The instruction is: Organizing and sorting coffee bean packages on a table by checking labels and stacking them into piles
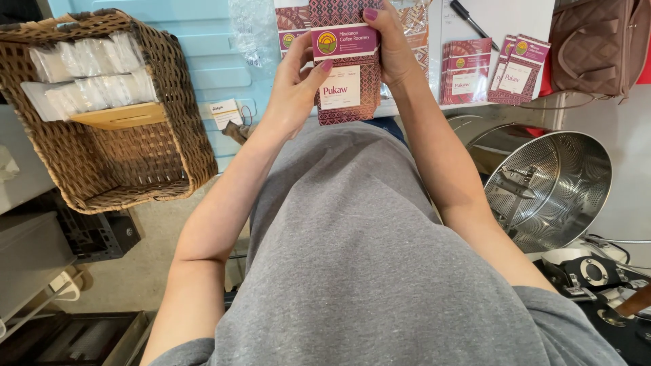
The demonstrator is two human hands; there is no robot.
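I hold a flat maroon patterned pouch (347, 74) with a white label upright in front of me, near the table edge. My left hand (295, 91) grips its left side, thumb across the front. My right hand (388, 42) grips its top right corner from behind. More pouches of the same kind lie on the white table (502, 17): two stacks (466, 71) (519, 68) to the right, and others partly hidden behind the held one.
A brown wicker basket (129, 163) holding clear-wrapped white packets stands at left on a light blue surface. A perforated metal drum (556, 186) with machine parts is at right. A black pen (468, 17) and a brown quilted bag (597, 44) lie at the top right.
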